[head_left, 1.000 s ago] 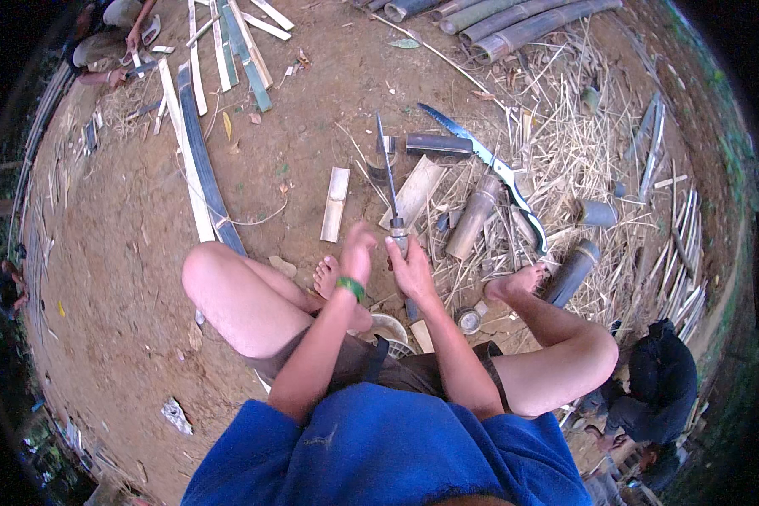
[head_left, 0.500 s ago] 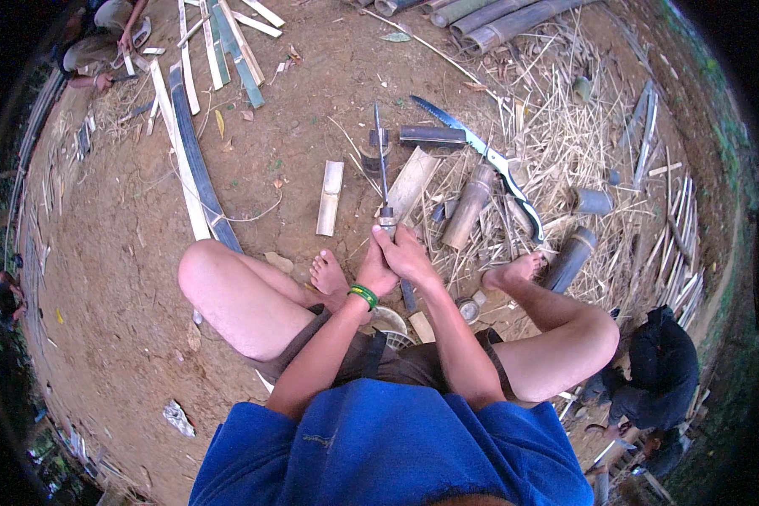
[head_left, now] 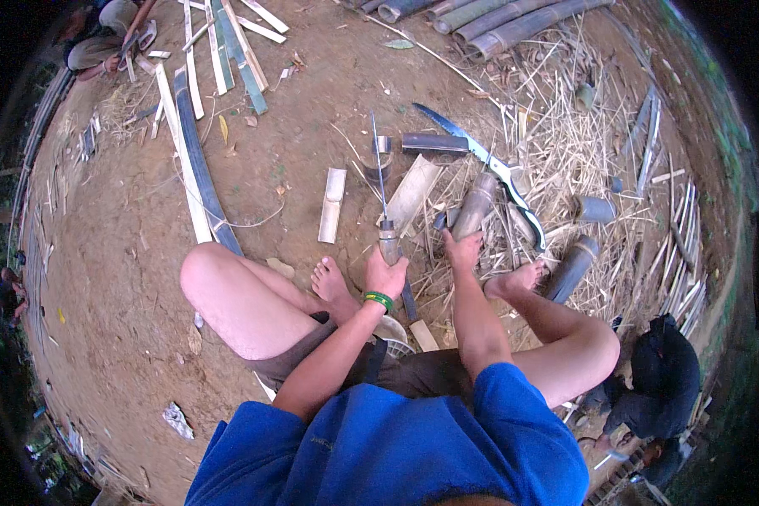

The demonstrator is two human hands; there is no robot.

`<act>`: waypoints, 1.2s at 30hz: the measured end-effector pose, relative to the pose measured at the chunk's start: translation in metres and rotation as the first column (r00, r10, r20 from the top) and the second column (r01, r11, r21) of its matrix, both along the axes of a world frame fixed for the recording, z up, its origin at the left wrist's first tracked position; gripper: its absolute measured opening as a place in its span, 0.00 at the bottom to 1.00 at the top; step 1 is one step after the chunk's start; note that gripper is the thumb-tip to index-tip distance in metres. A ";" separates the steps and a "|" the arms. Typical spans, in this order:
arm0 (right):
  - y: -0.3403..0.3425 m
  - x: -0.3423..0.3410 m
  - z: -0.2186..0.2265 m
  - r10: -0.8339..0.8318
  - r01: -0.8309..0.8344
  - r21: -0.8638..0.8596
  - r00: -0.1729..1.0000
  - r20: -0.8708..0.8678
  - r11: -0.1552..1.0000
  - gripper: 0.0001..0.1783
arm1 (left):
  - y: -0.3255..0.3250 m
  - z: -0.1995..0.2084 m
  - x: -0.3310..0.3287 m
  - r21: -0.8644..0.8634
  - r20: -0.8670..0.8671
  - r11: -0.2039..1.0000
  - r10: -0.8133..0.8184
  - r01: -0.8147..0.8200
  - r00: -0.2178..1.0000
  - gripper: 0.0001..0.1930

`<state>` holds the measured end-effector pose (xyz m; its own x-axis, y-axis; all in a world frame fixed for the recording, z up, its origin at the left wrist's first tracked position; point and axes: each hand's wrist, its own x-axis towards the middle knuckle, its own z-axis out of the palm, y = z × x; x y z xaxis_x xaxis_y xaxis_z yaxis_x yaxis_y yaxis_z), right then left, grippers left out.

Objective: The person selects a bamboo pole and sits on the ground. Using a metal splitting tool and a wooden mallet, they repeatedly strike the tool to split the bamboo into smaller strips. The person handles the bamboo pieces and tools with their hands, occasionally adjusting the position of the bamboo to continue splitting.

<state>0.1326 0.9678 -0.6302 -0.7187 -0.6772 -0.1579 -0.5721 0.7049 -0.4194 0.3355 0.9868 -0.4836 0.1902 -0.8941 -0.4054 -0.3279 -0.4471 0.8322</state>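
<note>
Right grip (head_left: pixel 464 248) moved, holding bamboo tube (head_left: pixel 476 206) beside saw (head_left: pixel 503 173); left grip (head_left: pixel 386 271) holds knife (head_left: pixel 387 236).

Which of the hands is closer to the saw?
The right hand: it is on the near end of a bamboo piece, left of the saw's handle. The left hand is farther left, gripping a long-bladed tool.

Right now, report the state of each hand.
Left hand: closed, holding the long-bladed tool by its handle.
Right hand: at the near end of a bamboo tube; how firmly closed cannot be told.
</note>
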 end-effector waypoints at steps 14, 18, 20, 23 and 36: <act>-0.114 0.023 0.251 0.744 -0.731 -0.261 0.665 -0.065 0.630 0.43 | -0.003 -0.023 0.009 -0.119 -0.041 0.991 0.063 -0.068 0.997 0.11; -0.122 0.061 0.419 0.724 -0.606 -0.655 0.677 -0.127 0.452 0.43 | 0.002 -0.019 0.012 0.012 -0.006 1.000 0.017 -0.017 1.000 0.11; -0.101 0.072 0.389 0.593 -0.424 -0.870 0.778 -0.208 0.251 0.43 | -0.001 -0.021 0.009 0.018 0.031 1.000 -0.002 0.001 1.000 0.11; -0.067 0.033 0.227 0.779 -0.791 -0.236 0.605 -0.162 0.565 0.46 | 0.000 -0.045 0.000 -0.078 0.028 0.997 -0.020 0.022 0.999 0.11; -0.051 0.039 0.215 0.687 -0.683 -0.210 0.724 -0.067 0.699 0.42 | 0.001 -0.055 0.003 -0.086 -0.042 0.996 0.007 -0.010 0.999 0.16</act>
<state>0.1721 0.9169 -0.4154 -0.0424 -0.9984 0.0368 -0.8548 0.0172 -0.5187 0.3383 0.9877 -0.5382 0.1826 -0.9243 -0.3350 -0.2888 -0.3762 0.8804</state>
